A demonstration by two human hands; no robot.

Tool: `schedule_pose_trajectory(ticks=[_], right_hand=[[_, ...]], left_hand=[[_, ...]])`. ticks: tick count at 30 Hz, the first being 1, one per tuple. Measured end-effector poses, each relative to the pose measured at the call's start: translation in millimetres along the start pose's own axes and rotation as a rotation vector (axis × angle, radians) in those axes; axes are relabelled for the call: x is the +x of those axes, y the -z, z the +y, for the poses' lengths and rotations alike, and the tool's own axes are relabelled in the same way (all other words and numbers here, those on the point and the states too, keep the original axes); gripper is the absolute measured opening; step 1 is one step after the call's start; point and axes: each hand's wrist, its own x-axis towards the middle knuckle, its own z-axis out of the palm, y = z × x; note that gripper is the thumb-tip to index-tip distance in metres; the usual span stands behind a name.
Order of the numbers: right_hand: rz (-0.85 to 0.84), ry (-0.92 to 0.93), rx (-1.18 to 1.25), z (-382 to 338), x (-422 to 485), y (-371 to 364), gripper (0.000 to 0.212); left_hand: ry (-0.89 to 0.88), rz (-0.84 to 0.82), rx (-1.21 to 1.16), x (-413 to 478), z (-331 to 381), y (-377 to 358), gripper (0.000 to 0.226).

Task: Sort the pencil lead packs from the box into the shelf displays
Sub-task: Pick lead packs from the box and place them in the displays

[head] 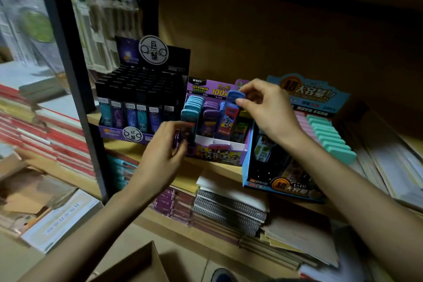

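A black display (137, 107) stands at the shelf's left. Beside it the left hand (163, 151), blurred, curls toward a teal-capped pack (190, 119) at the purple display (219, 158) front; I cannot tell if it grips. The right hand (267, 107) pinches a blue-capped lead pack (231, 112) upright over that display's right row, just beside a blue display (248, 167).

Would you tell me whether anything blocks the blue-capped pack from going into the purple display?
Nothing visible does: the right hand holds the blue-capped pack over the purple display, with the left hand at its front-left corner.
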Motion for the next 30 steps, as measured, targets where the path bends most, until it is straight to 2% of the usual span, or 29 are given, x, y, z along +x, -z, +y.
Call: schedule_pose_trajectory(ticks=[4, 10, 14, 16, 20, 24, 27, 30], right_hand=[[-0.100, 0.019, -0.172, 5.9, 0.3, -9.3, 0.011], [-0.187, 0.084, -0.472, 10.8, -2.2, -20.4, 0.031], [-0.223, 0.105, -0.582, 6.1, -4.3, -19.6, 0.037], [-0.209, 0.171, -0.574, 0.2, -8.9, -19.2, 0.038], [-0.199, 0.338, -0.479, -18.3, -21.5, -34.8, 0.047], [-0.318, 0.259, -0.554, -23.7, -4.4, -59.7, 0.063], [-0.332, 0.277, -0.642, -16.6, 5.3, -70.5, 0.058], [-0.282, 0.315, -0.758, -12.1, 2.5, -80.8, 0.053]], left_hand=[[0.003, -0.033, 0.007, 4.3, -7.0, -3.1, 0.039], [-0.015, -0.048, 0.020, 6.7, -11.8, -4.4, 0.050], [-0.008, -0.088, 0.023, 7.6, -11.9, -3.6, 0.053], [-0.025, -0.083, 0.023, 7.2, -11.5, -2.0, 0.051], [0.011, -0.019, 0.052, 6.6, -11.8, 1.9, 0.038], [0.048, 0.123, 0.189, 1.9, -23.6, 4.8, 0.037], [0.144, 0.207, 0.323, -1.1, -43.0, 9.2, 0.043], [0.266, 0.180, 0.282, -3.0, -63.2, 7.8, 0.049]])
